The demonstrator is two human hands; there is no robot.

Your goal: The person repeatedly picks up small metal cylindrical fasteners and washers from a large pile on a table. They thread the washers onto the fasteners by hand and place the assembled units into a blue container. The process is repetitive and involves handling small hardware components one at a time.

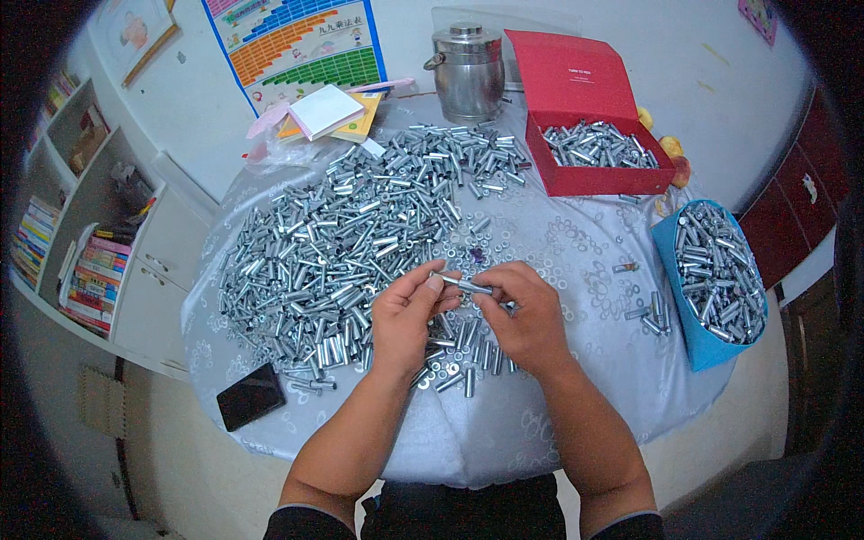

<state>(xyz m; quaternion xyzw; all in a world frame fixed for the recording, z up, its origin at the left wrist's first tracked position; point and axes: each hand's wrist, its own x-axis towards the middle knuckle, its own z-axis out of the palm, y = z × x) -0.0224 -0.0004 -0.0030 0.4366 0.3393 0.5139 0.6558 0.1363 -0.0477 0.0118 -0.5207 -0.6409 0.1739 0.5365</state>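
A person's left hand (402, 301) pinches one end of a shiny metal rod (468, 285), and the right hand (526, 315) pinches the other end. The rod is over the table (594, 405), by a big pile of metal bits (306, 243). A red box (583, 182) and a blue bin (691, 328), both full of metal bits, stand to the right.

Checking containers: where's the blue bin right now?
Head view, right side of the table: the blue bin stands to the lower right of the red box, loose metal cylinders just left of it.
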